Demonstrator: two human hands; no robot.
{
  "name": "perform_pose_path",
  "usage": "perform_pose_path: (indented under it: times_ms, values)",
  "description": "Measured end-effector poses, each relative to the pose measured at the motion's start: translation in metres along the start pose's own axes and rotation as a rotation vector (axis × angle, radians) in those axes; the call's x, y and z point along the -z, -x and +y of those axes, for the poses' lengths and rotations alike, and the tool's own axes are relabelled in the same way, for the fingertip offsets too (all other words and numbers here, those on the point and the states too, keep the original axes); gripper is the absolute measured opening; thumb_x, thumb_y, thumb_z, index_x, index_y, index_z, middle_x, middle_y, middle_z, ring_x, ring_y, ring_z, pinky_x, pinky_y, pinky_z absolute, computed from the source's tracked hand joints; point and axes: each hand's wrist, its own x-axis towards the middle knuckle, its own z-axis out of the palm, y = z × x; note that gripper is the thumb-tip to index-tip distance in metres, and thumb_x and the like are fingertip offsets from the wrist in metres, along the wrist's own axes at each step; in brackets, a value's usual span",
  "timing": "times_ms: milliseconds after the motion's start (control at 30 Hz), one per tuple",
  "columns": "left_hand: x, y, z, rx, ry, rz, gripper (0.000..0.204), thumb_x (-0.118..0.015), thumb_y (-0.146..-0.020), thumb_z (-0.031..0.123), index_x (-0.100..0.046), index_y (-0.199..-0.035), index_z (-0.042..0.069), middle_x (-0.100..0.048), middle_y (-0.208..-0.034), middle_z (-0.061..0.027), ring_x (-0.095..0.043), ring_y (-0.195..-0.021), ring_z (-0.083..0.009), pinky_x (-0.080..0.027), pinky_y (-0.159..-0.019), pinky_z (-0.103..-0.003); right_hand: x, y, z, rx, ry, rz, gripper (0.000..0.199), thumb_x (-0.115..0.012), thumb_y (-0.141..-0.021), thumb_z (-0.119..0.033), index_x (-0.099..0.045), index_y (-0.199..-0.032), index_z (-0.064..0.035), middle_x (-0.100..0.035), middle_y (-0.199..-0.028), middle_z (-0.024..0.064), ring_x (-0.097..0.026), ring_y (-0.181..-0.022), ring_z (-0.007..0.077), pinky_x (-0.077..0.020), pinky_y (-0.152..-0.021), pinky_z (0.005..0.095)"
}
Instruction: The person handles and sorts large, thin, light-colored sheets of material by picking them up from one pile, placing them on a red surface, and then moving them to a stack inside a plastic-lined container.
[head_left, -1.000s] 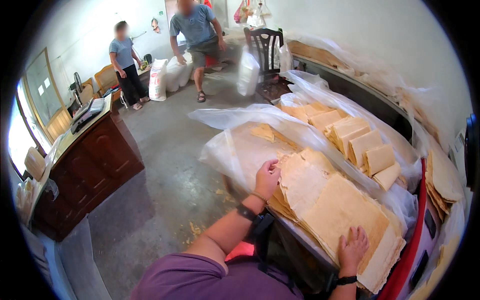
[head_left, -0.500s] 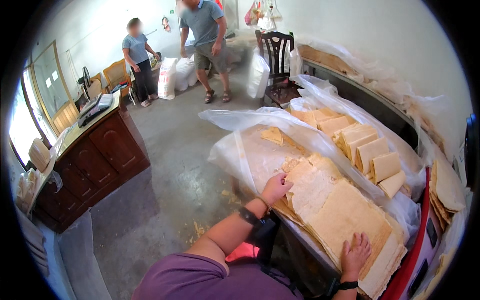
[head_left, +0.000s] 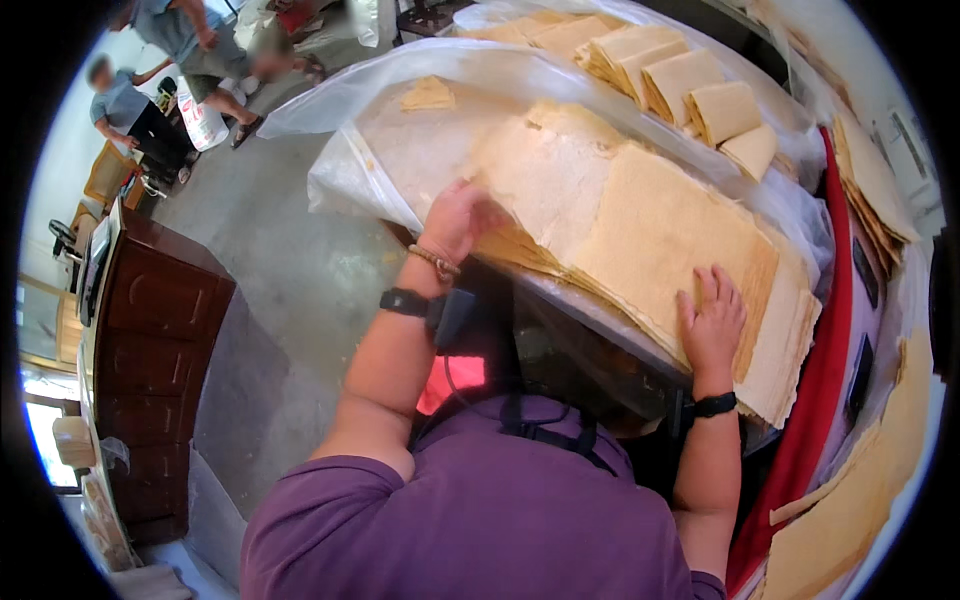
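Observation:
A stack of thin, tan, pancake-like sheets (head_left: 690, 215) with ragged edges lies on the table in front of me. My right hand (head_left: 713, 320) rests on the top sheet near its right end, palm down with fingers spread. At the stack's left edge is my left hand (head_left: 458, 215), its fingertips smeared by motion, so I cannot make out whether they grip a sheet. Under that end, the sheets' edges fan out a little. A paler patch (head_left: 560, 190) covers the stack's left part.
Folded tan sheets (head_left: 690, 85) lie in a row on plastic film (head_left: 330, 100) behind the stack. A torn scrap (head_left: 428, 94) sits at the table's far left. Red cloth (head_left: 790, 480) runs along my right. A wooden cabinet (head_left: 160, 300) and two people stand to the left.
My view has turned downward and to the right. The left hand's fingers have shifted and blurred at the stack's left edge; the right hand still lies on the sheets.

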Motion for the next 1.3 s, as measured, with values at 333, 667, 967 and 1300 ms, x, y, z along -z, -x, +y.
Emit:
perform_pose_path:
  times_ms: [333, 667, 967, 1300]
  values:
    - [0.006, 0.004, 0.003, -0.218, -0.862, 0.371, 0.061, -0.069, -0.087, 0.02, -0.047, -0.137, -0.006, -0.07, -0.107, -0.0221, -0.07, -0.099, -0.0327, -0.056, -0.09, -0.041, -0.019, -0.003, 0.002, 0.073, -0.04, 0.031, 0.049, -0.069, -0.086, -0.027, -0.059, -0.131, -0.0135, -0.053, -0.143, 0.0171, -0.046, -0.135, 0.0348, -0.0338, -0.113, 0.0503]
    - [-0.008, 0.053, -0.004, -0.875, -1.49, 0.088, 0.013, -0.065, -0.078, 0.006, -0.07, -0.089, 0.008, -0.061, -0.087, -0.0104, -0.06, -0.093, -0.0314, -0.051, -0.083, -0.042, 0.003, 0.009, 0.004, -0.024, 0.027, -0.079, 0.046, -0.065, -0.09, -0.026, -0.059, -0.133, -0.0082, -0.051, -0.146, 0.0188, -0.046, -0.134, 0.0371, -0.0346, -0.112, 0.0511]
    - [0.0, 0.04, -0.006, -0.87, -1.604, 0.163, 0.014, -0.061, -0.08, 0.007, -0.069, -0.091, 0.006, -0.06, -0.081, -0.0141, -0.06, -0.085, -0.0339, -0.05, -0.077, -0.045, -0.01, -0.016, -0.013, 0.047, -0.037, -0.028, 0.044, -0.069, -0.088, -0.033, -0.063, -0.127, -0.0141, -0.056, -0.138, 0.0149, -0.05, -0.129, 0.035, -0.0371, -0.108, 0.0492]
    - [-0.021, 0.022, -0.022, -0.24, -0.948, 0.039, 0.026, -0.063, -0.098, 0.022, -0.071, -0.095, -0.002, -0.071, -0.081, -0.0097, -0.065, -0.07, -0.015, -0.05, -0.066, -0.029, -0.004, -0.003, -0.002, -0.029, -0.008, -0.003, 0.046, -0.067, -0.09, -0.04, -0.063, -0.13, -0.0178, -0.054, -0.141, 0.0097, -0.047, -0.133, 0.0314, -0.0333, -0.111, 0.0478]
